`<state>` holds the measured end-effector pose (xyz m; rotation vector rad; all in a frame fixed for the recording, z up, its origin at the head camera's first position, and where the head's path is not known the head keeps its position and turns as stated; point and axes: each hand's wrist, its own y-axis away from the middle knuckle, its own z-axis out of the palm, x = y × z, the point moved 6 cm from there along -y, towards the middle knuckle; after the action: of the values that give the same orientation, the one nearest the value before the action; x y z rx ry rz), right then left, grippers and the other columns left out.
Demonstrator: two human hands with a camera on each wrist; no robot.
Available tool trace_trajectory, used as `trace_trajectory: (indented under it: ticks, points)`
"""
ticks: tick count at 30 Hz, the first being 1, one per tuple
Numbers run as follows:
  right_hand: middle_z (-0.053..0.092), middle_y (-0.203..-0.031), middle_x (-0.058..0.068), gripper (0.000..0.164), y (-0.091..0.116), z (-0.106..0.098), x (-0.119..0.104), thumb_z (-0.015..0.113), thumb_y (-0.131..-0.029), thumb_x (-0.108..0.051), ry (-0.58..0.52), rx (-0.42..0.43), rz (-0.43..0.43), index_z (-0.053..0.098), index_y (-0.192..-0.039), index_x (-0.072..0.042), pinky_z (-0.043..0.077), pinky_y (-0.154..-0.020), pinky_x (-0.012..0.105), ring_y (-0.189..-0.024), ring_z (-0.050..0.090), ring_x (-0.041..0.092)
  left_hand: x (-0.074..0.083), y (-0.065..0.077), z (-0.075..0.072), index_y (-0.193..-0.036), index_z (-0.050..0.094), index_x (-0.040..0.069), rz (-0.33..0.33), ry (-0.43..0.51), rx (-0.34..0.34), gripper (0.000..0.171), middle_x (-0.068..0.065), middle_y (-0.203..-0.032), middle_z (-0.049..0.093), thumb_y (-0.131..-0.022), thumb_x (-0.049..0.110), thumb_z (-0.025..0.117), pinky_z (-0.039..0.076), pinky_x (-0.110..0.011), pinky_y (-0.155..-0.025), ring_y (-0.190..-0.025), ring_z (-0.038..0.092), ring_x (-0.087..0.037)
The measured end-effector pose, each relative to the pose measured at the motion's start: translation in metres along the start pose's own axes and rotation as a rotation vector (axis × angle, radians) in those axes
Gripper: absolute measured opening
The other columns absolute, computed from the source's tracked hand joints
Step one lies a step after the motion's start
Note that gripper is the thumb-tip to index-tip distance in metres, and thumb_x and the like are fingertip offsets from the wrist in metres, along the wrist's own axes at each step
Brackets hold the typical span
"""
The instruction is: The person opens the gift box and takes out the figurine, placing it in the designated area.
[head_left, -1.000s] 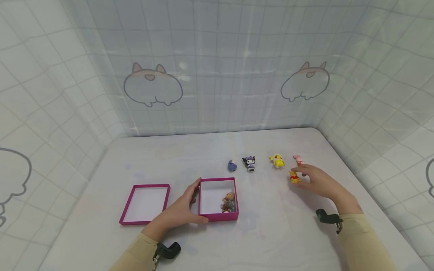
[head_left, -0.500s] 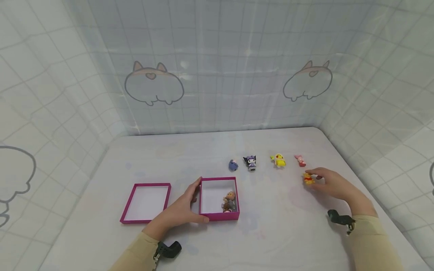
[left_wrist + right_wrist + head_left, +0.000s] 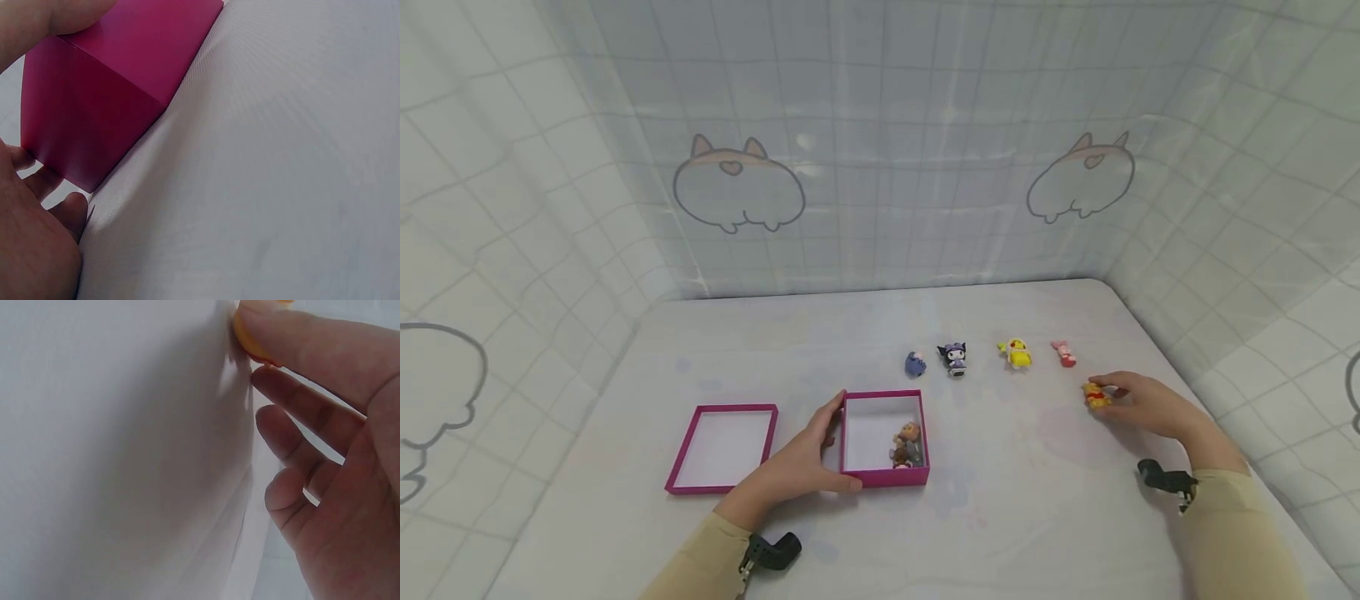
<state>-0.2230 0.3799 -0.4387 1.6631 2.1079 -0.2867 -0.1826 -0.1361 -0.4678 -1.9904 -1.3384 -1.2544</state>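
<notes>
My left hand [image 3: 797, 462] holds the left side of an open magenta box [image 3: 891, 478], its thumb at the front corner and fingers around the back corner. Small figurines [image 3: 907, 435] lie against the box's right wall. Over at the right, my right hand [image 3: 1153, 407] pinches a yellow bear figurine [image 3: 1096, 396] with a red top, low at the tabletop. In the right wrist view only an edge of this bear figurine [image 3: 250, 340] shows past the thumb. The left wrist view has the box [image 3: 94, 106] between thumb and fingers.
A magenta-rimmed box lid [image 3: 722, 490] lies left of the box. Behind stand a blue figurine [image 3: 915, 364], a black-and-purple figurine [image 3: 955, 359], a yellow figurine [image 3: 1017, 354] and a pink figurine [image 3: 1064, 353]. Grid-patterned curtains [image 3: 880, 167] border the table.
My right hand has moved rightward with the bear figurine, which now sits right of and in front of the pink figurine. The left hand and box stay in place.
</notes>
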Motion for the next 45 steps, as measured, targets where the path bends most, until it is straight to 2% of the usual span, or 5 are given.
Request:
trace_trajectory:
  ticks: [4,15,27,38,45]
  points:
    - [0.059,-0.128,0.017,0.063,0.001,-0.002,0.003,0.077,-0.086,-0.041,-0.011,-0.006,0.011,0.059,-0.135,-0.006,0.051,-0.085,0.051,-0.109,0.056,0.035,0.001,0.0,0.0,-0.158,0.008,0.033,0.001,0.001,-0.001,0.13,0.006,-0.161,0.019,-0.06,0.05,0.092,0.035,-0.042,-0.111,-0.143,0.029,-0.019]
    - [0.06,-0.125,0.015,0.063,0.001,-0.008,0.001,0.08,-0.084,-0.032,-0.024,-0.015,-0.004,0.058,-0.136,-0.003,0.05,-0.08,0.041,-0.104,0.055,0.03,0.003,0.0,0.0,-0.158,0.008,0.032,-0.001,0.001,-0.001,0.131,0.005,-0.161,0.018,-0.06,0.05,0.092,0.035,-0.042,-0.111,-0.143,0.029,-0.019]
    - [0.057,-0.13,0.018,0.073,0.001,-0.007,0.0,0.082,-0.081,-0.037,-0.025,-0.032,0.013,0.054,-0.14,-0.003,0.05,-0.079,0.04,-0.104,0.053,0.03,0.005,0.002,-0.001,-0.158,0.008,0.033,-0.023,-0.001,-0.004,0.13,0.006,-0.161,0.017,-0.06,0.049,0.092,0.035,-0.043,-0.111,-0.144,0.029,-0.02]
    - [0.055,-0.132,0.02,0.082,0.002,-0.008,0.002,0.082,-0.079,-0.041,-0.017,-0.041,0.022,0.049,-0.144,-0.004,0.051,-0.077,0.039,-0.105,0.052,0.032,0.003,0.001,0.0,-0.158,0.008,0.033,-0.013,0.003,-0.001,0.13,0.005,-0.162,0.018,-0.06,0.05,0.092,0.035,-0.043,-0.111,-0.144,0.029,-0.021]
    - [0.053,-0.136,0.019,0.086,0.007,-0.026,-0.013,0.08,-0.079,-0.05,0.014,0.041,0.005,0.047,-0.146,-0.007,0.051,-0.08,0.045,-0.112,0.054,0.035,0.001,0.0,0.0,-0.158,0.009,0.034,-0.015,-0.005,0.005,0.13,0.006,-0.161,0.018,-0.059,0.052,0.091,0.036,-0.045,-0.11,-0.144,0.029,-0.022]
